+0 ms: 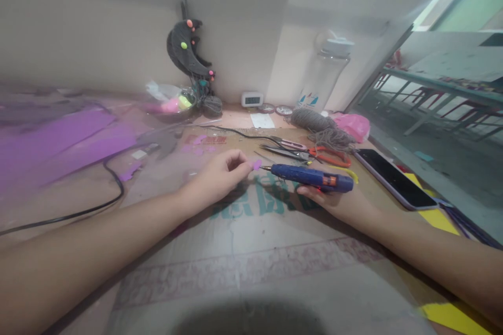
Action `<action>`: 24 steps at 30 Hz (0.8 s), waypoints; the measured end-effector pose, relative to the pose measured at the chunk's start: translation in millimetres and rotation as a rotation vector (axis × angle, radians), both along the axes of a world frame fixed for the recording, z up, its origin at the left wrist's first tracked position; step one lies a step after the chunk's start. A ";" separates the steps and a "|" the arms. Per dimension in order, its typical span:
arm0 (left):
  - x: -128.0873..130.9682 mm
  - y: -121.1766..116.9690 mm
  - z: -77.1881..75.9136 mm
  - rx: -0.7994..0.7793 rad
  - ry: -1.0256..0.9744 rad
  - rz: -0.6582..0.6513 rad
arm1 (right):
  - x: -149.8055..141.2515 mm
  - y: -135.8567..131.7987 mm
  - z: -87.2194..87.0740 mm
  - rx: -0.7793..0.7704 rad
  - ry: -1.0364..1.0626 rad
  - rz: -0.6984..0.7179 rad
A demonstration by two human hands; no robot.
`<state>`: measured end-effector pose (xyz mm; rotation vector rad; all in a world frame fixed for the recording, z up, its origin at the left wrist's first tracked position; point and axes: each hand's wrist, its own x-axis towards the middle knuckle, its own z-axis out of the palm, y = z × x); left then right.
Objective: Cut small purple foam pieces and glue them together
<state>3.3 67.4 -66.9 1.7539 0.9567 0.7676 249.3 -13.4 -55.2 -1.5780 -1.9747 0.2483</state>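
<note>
Between the thumb and finger of my left hand (226, 175) is a small purple cutout (257, 165), too blurred to make out its exact shape. My right hand (330, 199) is wrapped from below round a blue glue gun (302, 175), and a red light glows on its underside. The gun points left, with its metal nozzle (265, 168) at the edge of the cutout; whether they touch, I cannot tell. Several more purple pieces (200, 145) lie on the cardboard (236, 251) behind my left hand.
Behind the glue gun lie pliers (288, 153), orange-handled scissors (330, 156) and grey yarn (314, 123). A phone (393, 178) rests at the right. Purple sheets (66, 136) and a black cable (118, 180) are at the left. A bottle (324, 76), a timer (252, 99) and a dark crescent ornament (184, 47) stand near the wall.
</note>
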 end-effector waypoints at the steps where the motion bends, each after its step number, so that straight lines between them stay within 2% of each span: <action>1: -0.1 0.0 0.1 -0.004 0.000 0.002 | -0.1 0.2 -0.2 -0.002 0.009 0.000; 9: -0.1 -0.2 0.2 -0.019 0.012 -0.001 | -1.4 0.0 2.7 0.025 0.047 -0.010; 14: -0.3 0.7 -0.8 0.005 0.004 -0.008 | -1.9 0.4 2.8 -0.015 0.098 0.001; 18: -0.5 1.2 -0.7 0.026 0.000 -0.005 | -1.0 0.6 3.8 0.054 0.150 -0.026; 21: 0.2 -0.2 0.8 0.006 0.007 0.010 | 3.3 0.3 10.1 0.067 0.206 -0.059; 24: 1.3 -2.8 2.7 -0.043 -0.004 0.021 | 10.7 4.0 21.3 0.019 0.257 -0.020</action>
